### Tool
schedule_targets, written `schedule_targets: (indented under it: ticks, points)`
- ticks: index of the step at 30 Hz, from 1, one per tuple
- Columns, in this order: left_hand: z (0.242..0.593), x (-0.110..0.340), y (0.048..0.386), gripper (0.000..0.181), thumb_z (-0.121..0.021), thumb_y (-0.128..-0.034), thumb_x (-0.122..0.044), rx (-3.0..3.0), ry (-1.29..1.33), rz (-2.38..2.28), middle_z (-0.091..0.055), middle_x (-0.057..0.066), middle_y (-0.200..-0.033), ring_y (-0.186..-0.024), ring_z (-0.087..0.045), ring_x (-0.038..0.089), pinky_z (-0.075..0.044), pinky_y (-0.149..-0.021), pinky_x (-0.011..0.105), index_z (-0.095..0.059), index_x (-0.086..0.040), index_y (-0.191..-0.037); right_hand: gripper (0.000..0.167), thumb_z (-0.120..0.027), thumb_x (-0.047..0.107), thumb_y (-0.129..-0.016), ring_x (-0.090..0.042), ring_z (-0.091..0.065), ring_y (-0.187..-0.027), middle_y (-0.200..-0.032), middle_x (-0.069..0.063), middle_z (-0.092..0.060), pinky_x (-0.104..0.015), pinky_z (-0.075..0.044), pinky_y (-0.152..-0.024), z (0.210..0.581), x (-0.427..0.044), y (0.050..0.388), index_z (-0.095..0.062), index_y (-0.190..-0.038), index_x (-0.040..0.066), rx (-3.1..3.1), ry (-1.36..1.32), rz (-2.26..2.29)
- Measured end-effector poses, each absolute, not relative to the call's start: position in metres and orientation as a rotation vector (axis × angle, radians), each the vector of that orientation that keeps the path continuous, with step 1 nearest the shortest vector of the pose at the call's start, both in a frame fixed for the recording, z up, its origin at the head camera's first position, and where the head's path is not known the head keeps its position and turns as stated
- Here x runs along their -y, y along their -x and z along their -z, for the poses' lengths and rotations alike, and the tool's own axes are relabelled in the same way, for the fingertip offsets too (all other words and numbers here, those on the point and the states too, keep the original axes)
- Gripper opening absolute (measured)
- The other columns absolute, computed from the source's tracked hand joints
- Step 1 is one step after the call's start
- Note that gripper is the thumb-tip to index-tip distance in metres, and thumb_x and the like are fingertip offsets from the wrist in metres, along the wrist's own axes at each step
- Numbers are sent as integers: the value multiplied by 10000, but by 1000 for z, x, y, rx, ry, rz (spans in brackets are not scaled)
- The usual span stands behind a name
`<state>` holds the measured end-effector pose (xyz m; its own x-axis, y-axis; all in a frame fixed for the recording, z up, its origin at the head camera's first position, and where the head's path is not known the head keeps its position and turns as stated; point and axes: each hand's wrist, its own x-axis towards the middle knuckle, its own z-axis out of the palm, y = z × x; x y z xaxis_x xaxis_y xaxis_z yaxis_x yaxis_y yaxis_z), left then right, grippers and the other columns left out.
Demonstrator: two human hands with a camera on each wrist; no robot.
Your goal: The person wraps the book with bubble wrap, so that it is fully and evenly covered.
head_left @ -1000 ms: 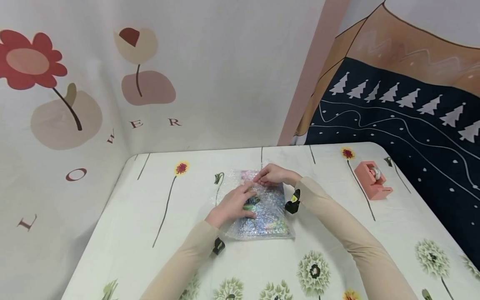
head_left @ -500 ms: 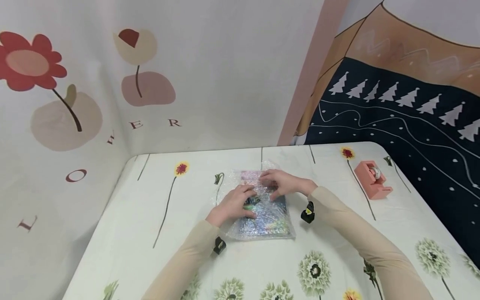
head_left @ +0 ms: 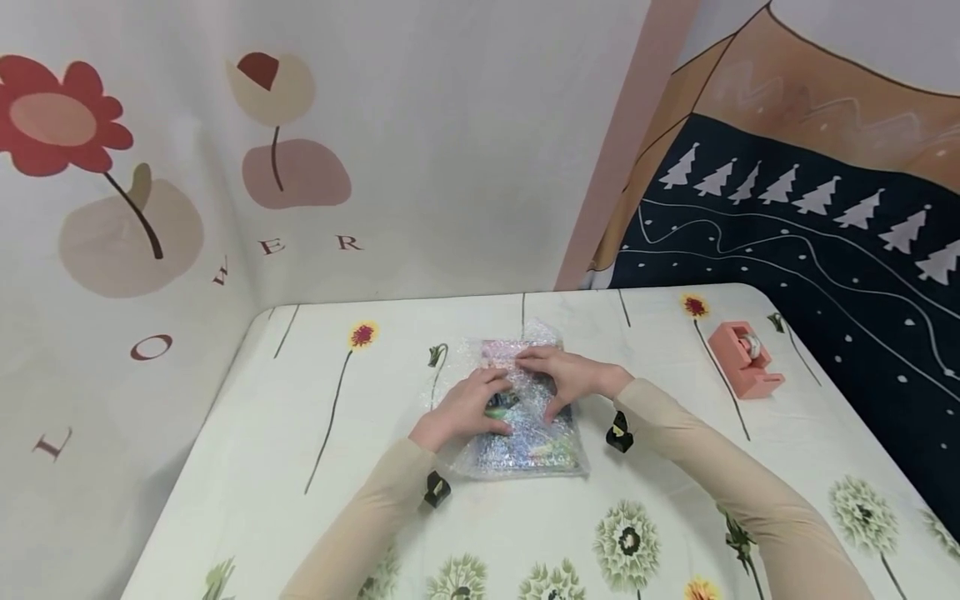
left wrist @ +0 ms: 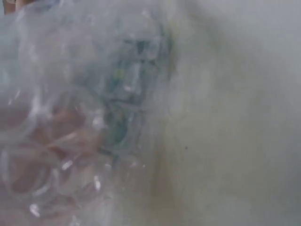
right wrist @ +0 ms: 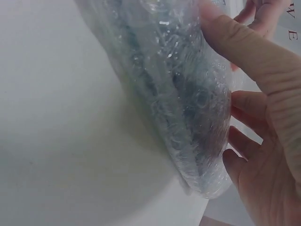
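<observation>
A flat, colourful rectangular item wrapped in clear bubble wrap (head_left: 528, 450) lies on the table in the head view. On its left part rests my left hand (head_left: 467, 405), fingers spread and pressing the wrap. My right hand (head_left: 576, 377) lies over the upper right part, with thumb and fingers apart. Its fingertips touch the bubble wrap (right wrist: 188, 113) in the right wrist view. In the left wrist view the bubble wrap (left wrist: 66, 89) fills the left side, blurred, with skin showing dimly through it. What the wrapped item is cannot be made out.
A pink tape dispenser (head_left: 744, 361) with a roll of tape stands at the table's right. The flower-patterned tablecloth (head_left: 262, 433) covers the table, which meets a printed curtain (head_left: 450, 167) at the back and left.
My right hand has gone from pinching at the wrap's upper middle to lying spread on it, farther right and slightly nearer. My left hand has stayed in place.
</observation>
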<state>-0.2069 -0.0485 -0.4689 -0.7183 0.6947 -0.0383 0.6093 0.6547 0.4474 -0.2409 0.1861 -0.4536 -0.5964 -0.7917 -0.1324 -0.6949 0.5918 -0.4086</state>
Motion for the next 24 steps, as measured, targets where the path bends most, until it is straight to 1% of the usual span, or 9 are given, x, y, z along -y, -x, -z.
schedule_targets:
  ticks: [3, 4, 7, 8, 11, 14, 15, 19, 24]
  points:
    - [465, 58, 204, 715, -747, -782, -359, -2583, -1024, -792, -347, 190, -1457, -1343, -295, 365, -266, -1085, 495, -475, -10, -1343, 1038, -830, 424, -628, -368, -267, -1344, -1467, -211, -295, -487, -299, -1070, 453, -185, 241, -339, -1422, -29, -2523, 1207, 452]
    - [462, 63, 202, 690, -736, -799, -329, -2570, -999, -856, -361, 205, -1444, -1335, -305, 378, -262, -1082, 510, -470, 7, -1340, 1037, -828, 425, -629, -371, -270, -1342, -1465, -214, -296, -487, -300, -1069, 453, -185, 240, -338, -1421, -32, -2525, 1210, 447]
    - [453, 84, 193, 567, -692, -843, -250, -2636, -856, -978, -470, 238, -1342, -1254, -414, 391, -315, -1047, 520, -506, 49, -1286, 1035, -831, 415, -628, -380, -269, -1340, -1462, -223, -297, -490, -297, -1069, 452, -185, 240, -339, -1418, -39, -2527, 1208, 449]
    - [450, 93, 189, 517, -676, -854, -236, -2693, -773, -977, -509, 239, -1295, -1212, -456, 387, -347, -1025, 512, -530, 55, -1256, 1033, -831, 413, -629, -384, -271, -1336, -1459, -227, -300, -493, -298, -1067, 452, -185, 239, -341, -1416, -42, -2527, 1207, 451]
    - [445, 122, 176, 385, -624, -884, -207, -2865, -420, -896, -594, 230, -1116, -1035, -557, 370, -452, -898, 498, -589, 80, -1140, 1028, -834, 399, -631, -386, -263, -1341, -1463, -227, -292, -493, -292, -1071, 450, -185, 238, -339, -1418, -39, -2517, 1191, 467]
    - [445, 150, 164, 356, -591, -903, -211, -2889, -82, -770, -613, 208, -970, -865, -586, 316, -501, -757, 455, -598, 103, -1069, 1025, -831, 401, -636, -386, -260, -1342, -1466, -223, -289, -494, -293, -1069, 449, -186, 238, -336, -1422, -32, -2514, 1185, 466]
    - [446, 157, 160, 350, -584, -907, -219, -2875, -15, -741, -616, 194, -925, -817, -585, 293, -504, -719, 436, -602, 105, -1040, 1023, -830, 400, -638, -386, -257, -1344, -1467, -222, -287, -495, -293, -1069, 448, -186, 238, -335, -1424, -29, -2514, 1182, 464]
    - [455, 175, 149, 355, -583, -912, -262, -2773, 82, -820, -634, 124, -810, -691, -571, 199, -492, -618, 360, -616, 85, -976, 1013, -833, 391, -637, -397, -262, -1338, -1458, -228, -301, -510, -302, -1057, 448, -187, 238, -346, -1416, -34, -2524, 1187, 461]
    - [465, 179, 145, 354, -574, -917, -301, -2663, 160, -1042, -613, 51, -720, -604, -533, 157, -433, -532, 280, -638, 40, -989, 1004, -833, 380, -644, -394, -250, -1345, -1462, -222, -298, -509, -299, -1059, 450, -185, 239, -344, -1418, -33, -2512, 1178, 477]
